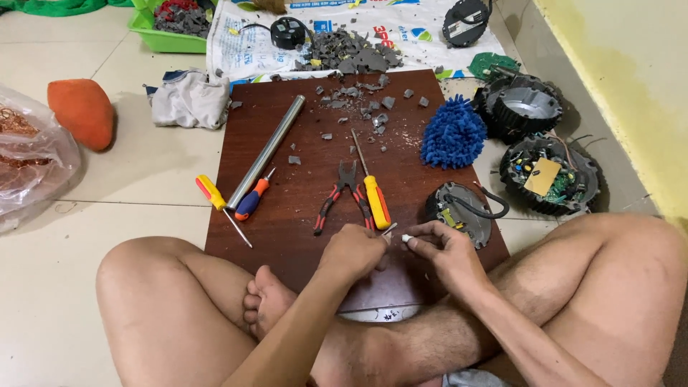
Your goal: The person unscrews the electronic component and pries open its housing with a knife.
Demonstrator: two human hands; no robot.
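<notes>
I sit cross-legged at a dark wooden board (301,193) on the floor. My left hand (352,252) and my right hand (448,251) meet at the board's near edge, both pinching a small white part (406,238) between the fingertips; a thin metal tip pokes out of the left hand. Just beyond them lie red-handled pliers (338,197) and a yellow-handled screwdriver (374,192). A round grey device with a black cable (462,210) rests beside my right hand.
A steel tube (266,150), two more screwdrivers (251,199) (215,197) and grey plastic shards (358,100) lie on the board. A blue mop head (453,135), opened round housings (548,174), a rag (190,99), a green bin (168,29) and a plastic bag (29,158) surround it.
</notes>
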